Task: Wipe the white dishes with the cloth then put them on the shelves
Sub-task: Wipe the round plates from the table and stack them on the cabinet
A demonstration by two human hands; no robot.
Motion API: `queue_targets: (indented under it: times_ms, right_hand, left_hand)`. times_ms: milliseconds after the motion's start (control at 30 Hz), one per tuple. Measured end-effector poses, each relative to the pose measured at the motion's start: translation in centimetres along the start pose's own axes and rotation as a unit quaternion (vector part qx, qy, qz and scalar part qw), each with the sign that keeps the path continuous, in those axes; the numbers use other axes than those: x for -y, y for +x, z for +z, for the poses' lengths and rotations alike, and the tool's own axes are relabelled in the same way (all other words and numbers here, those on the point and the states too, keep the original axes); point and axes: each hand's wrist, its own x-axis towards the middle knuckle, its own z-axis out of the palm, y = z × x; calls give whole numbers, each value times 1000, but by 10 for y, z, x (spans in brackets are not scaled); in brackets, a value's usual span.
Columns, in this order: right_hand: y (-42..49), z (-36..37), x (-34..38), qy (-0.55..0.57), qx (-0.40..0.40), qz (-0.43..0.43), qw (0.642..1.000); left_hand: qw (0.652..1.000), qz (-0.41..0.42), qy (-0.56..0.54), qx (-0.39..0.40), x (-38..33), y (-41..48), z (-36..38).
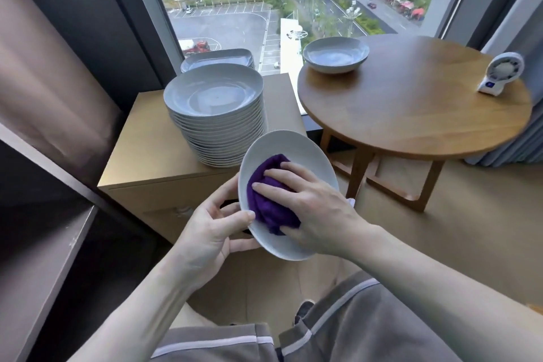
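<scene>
A white dish (296, 150) is tilted toward me in front of the cabinet. My left hand (213, 232) grips its left rim, thumb over the inner edge. My right hand (311, 206) presses a bunched purple cloth (269, 206) into the dish's hollow, fingers curled over the cloth. A tall stack of white dishes (216, 114) stands on the tan cabinet (147, 156), with a squarish white dish (219, 57) behind it. A further white bowl (336, 54) sits on the round wooden table (417, 109).
Dark shelves (50, 258) run along the left edge, close to my left arm. A small white fan (504, 73) stands at the table's right rim. A large window lies behind the cabinet and table. Tan floor shows under the table.
</scene>
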Motion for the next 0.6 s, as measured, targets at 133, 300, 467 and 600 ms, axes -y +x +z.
queue_targets:
  times_ms: [133, 300, 467, 600]
  right_hand:
    - [3, 2, -6, 9, 45, 59, 997]
    - [3, 1, -14, 5, 87, 145, 986]
    - [-2, 5, -13, -34, 98, 100, 990]
    - [-6, 13, 4, -33, 112, 15, 993]
  left_hand:
    - [1000, 11, 15, -5, 1, -2, 1]
    - [999, 18, 6, -37, -6, -3, -5]
    - [998, 11, 1, -59, -9, -5, -6]
    - [996, 4, 5, -84, -13, -6, -8]
